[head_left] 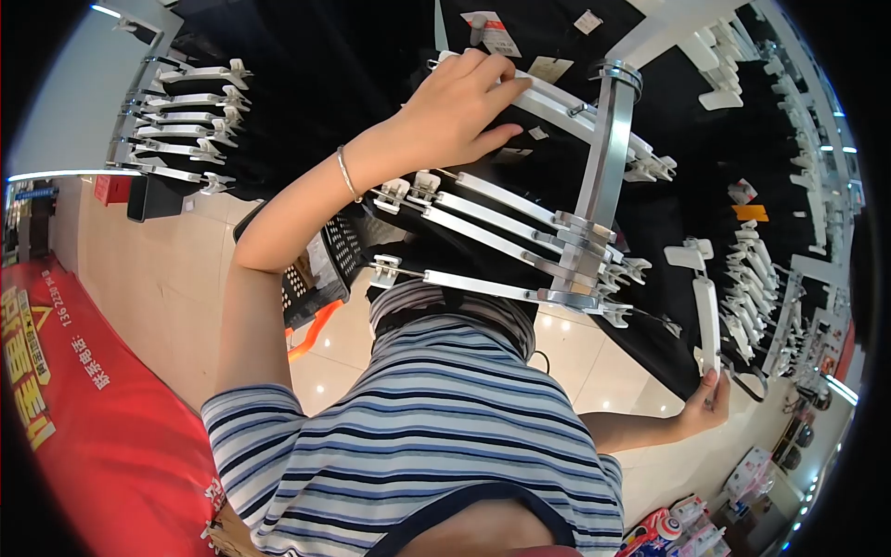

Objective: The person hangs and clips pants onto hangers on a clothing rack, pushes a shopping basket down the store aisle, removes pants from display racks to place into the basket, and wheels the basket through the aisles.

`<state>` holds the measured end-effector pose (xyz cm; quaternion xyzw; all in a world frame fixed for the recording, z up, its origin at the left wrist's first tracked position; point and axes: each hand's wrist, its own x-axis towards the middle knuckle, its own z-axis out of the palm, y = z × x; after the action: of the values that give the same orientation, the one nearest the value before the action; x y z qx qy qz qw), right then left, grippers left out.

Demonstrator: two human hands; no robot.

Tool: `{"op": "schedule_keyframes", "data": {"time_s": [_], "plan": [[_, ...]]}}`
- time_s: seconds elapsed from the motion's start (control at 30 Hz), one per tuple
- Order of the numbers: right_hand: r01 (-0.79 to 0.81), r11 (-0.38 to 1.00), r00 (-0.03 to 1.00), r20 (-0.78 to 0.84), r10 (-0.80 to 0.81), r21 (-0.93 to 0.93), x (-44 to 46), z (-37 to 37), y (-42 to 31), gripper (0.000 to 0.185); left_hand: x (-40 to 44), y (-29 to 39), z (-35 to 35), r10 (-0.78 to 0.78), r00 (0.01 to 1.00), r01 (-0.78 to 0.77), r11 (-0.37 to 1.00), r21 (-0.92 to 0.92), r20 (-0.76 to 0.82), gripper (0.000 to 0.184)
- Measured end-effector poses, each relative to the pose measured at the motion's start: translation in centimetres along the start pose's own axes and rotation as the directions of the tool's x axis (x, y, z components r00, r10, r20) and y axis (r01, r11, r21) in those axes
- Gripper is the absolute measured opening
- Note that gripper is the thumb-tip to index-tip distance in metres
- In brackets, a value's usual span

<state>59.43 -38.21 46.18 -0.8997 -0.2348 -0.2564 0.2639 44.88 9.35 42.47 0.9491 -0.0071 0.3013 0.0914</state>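
My left hand (469,97), with a bracelet at the wrist, lies across the top white clip hanger (561,110) on a metal rail (605,153). Its fingers touch the hanger, and the thumb stands apart from them. More white clip hangers (492,221) hang from this rail beneath the hand, with black garments (464,249) around them. On the right, my right hand (707,407) pinches the lower end of a separate white clip hanger (707,316) between thumb and fingers. Dark cloth lies beside that hanger. Paper tags (549,70) show above the left hand.
At left hang several white hangers (195,119) on a rack. A black basket (316,269) with an orange handle is beside my body. A red printed cover (102,418) fills the lower left. More hangers (750,283) hang at right, above packaged goods (682,529).
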Motion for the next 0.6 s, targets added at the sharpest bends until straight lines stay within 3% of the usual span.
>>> {"op": "schedule_keyframes", "data": {"time_s": [0.13, 0.43, 0.53, 0.6], "plan": [[-0.066, 0.997, 0.994, -0.093, 0.061, -0.046, 0.0, -1.9, 1.1, 0.034, -0.2, -0.2, 0.4, 0.02, 1.0, -0.019, 1.0, -0.022, 0.006, 0.042], [-0.11, 0.97, 0.963, -0.267, 0.049, -0.218, 1.2, -5.3, 1.8, 0.031, -0.1, 0.1, 0.2, -0.091, 0.989, 0.107, 0.985, -0.132, 0.12, 0.024], [-0.113, 0.959, 0.961, -0.273, 0.039, -0.26, 1.3, -5.6, 1.5, 0.031, 0.5, 0.6, -1.6, -0.114, 0.954, 0.177, 0.961, -0.213, 0.277, 0.018], [-0.115, 0.954, 0.963, -0.267, 0.038, -0.278, 1.4, -5.5, 1.3, 0.03, -0.4, 0.7, -1.1, 0.013, 0.986, 0.041, 0.947, -0.317, 0.164, 0.016]]}}
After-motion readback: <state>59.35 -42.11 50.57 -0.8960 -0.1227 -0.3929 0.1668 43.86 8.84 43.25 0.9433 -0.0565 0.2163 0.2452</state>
